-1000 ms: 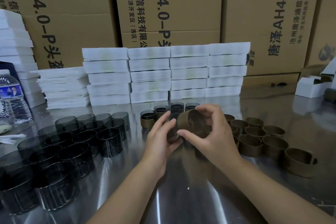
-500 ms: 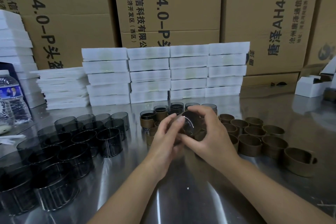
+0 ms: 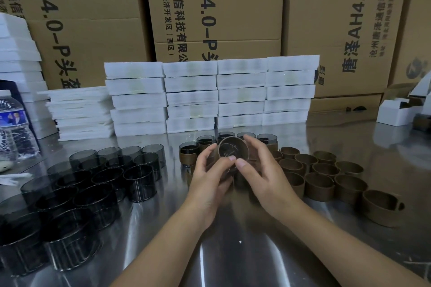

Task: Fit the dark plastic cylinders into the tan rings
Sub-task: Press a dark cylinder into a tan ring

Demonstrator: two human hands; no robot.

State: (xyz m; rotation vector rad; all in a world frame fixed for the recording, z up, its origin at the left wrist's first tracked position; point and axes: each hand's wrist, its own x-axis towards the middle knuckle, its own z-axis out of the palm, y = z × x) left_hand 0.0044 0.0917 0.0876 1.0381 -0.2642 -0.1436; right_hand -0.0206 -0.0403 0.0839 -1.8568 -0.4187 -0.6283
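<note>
Above the middle of the steel table, my left hand [image 3: 210,177] and my right hand [image 3: 261,172] together hold one tan ring with a dark cylinder inside it [image 3: 233,151], its open end tilted toward me. Both thumbs press on its near rim. Several loose dark cylinders [image 3: 140,182] stand in a cluster on the left. Empty tan rings [image 3: 319,184] sit grouped on the right. Behind my hands stand several ringed cylinders [image 3: 189,154] in a row.
Stacks of white foam trays [image 3: 210,95] line the back of the table [image 3: 233,251], with cardboard boxes [image 3: 217,7] behind them. A water bottle [image 3: 14,126] stands at the far left. Small white boxes [image 3: 396,112] lie at the far right.
The ring-and-cylinder piece has turned in my hands so its open end faces me. My thumbs have come together on its near rim.
</note>
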